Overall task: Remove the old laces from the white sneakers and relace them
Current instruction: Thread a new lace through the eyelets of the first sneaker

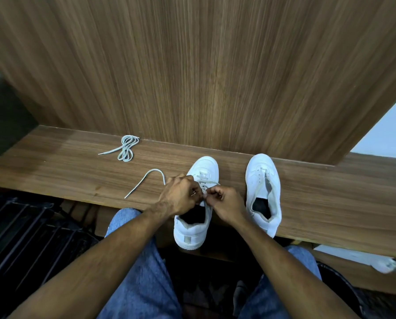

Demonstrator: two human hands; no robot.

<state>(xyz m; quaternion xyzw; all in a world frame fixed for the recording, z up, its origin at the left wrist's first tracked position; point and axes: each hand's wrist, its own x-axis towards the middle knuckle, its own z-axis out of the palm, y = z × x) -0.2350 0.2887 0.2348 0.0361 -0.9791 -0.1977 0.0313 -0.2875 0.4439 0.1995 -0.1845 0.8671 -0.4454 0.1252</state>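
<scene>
Working at the middle eyelets of the left sneaker (195, 203), the left hand (180, 194) and right hand (227, 203) have their fingers pinched shut on its lace (144, 180), whose free end trails to ten o'clock across the surface (65, 162). By my reading, this shoe is only partly laced. At three o'clock the right sneaker (263, 192) stands without a lace. Farther, at eleven o'clock, a coiled lace (125, 148) waits, so roughly half or more remains.
</scene>
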